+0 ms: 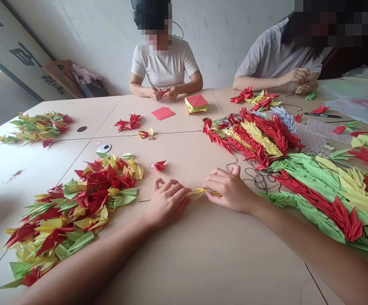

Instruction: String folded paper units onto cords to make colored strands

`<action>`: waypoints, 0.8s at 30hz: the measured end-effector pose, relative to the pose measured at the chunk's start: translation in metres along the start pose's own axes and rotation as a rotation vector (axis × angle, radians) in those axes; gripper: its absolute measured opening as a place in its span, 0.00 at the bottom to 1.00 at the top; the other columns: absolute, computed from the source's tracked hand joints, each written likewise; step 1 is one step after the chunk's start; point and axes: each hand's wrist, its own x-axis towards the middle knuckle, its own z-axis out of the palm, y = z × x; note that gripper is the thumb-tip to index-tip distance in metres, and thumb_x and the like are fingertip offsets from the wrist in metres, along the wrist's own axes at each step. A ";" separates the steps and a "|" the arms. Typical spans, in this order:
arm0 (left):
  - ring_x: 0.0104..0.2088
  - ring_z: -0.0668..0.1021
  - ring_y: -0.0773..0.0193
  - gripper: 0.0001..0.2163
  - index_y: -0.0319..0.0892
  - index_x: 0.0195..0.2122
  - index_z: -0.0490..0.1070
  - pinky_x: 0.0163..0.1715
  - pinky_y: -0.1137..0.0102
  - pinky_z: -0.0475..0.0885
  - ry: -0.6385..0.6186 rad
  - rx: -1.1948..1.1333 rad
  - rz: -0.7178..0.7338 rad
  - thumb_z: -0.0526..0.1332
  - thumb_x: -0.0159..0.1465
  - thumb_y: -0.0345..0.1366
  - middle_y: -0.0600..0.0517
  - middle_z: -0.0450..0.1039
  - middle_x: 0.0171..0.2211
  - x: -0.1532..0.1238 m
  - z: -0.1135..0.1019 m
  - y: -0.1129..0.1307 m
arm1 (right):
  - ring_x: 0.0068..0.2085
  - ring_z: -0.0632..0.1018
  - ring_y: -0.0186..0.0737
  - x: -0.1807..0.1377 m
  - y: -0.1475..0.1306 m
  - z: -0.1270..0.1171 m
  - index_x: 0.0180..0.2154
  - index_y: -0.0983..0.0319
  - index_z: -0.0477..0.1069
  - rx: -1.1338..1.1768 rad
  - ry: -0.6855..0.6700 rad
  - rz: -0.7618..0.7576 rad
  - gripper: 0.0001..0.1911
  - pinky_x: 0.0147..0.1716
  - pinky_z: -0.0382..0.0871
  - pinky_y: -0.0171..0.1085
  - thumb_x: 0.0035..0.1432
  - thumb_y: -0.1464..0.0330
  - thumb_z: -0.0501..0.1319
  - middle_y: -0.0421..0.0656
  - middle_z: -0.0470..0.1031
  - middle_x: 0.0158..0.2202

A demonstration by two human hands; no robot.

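On the smooth tan table (203, 262), the left hand (166, 203) and right hand (230, 190) are pinching a spiky, creased yellow paper fold (199, 193) between curled fingers. Farther off, a square paper stack (196, 103) is lying flat.

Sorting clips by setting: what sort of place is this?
Likely a shared craft workroom: pale tables pushed together, heaps of folded paper cranes, a stack of origami paper, and two other people folding opposite.

Near the table's (203, 262) front edge, the left hand (166, 202) and right hand (230, 190) pinch a yellow crane (199, 193) between them. A crane pile (72, 207) lies left; strung cranes (314, 190) right.
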 end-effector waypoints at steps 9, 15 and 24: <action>0.40 0.74 0.60 0.05 0.43 0.31 0.71 0.42 0.61 0.57 -0.022 0.088 -0.056 0.58 0.62 0.30 0.52 0.77 0.33 0.001 -0.002 -0.001 | 0.43 0.70 0.38 0.000 0.002 -0.005 0.30 0.61 0.69 -0.040 -0.073 0.006 0.03 0.37 0.43 0.43 0.56 0.73 0.59 0.37 0.78 0.36; 0.41 0.74 0.58 0.04 0.44 0.30 0.70 0.43 0.60 0.57 -0.037 0.079 -0.050 0.58 0.60 0.29 0.52 0.77 0.34 0.001 -0.004 0.000 | 0.44 0.70 0.42 0.000 0.005 -0.007 0.36 0.60 0.70 -0.066 -0.190 -0.036 0.04 0.40 0.44 0.43 0.55 0.69 0.59 0.41 0.78 0.40; 0.41 0.74 0.59 0.05 0.44 0.30 0.70 0.43 0.59 0.56 -0.037 0.063 -0.030 0.57 0.60 0.29 0.53 0.77 0.32 0.002 -0.004 0.003 | 0.46 0.70 0.47 -0.001 0.000 -0.015 0.47 0.58 0.69 0.106 -0.271 -0.085 0.20 0.43 0.45 0.46 0.52 0.60 0.62 0.45 0.77 0.45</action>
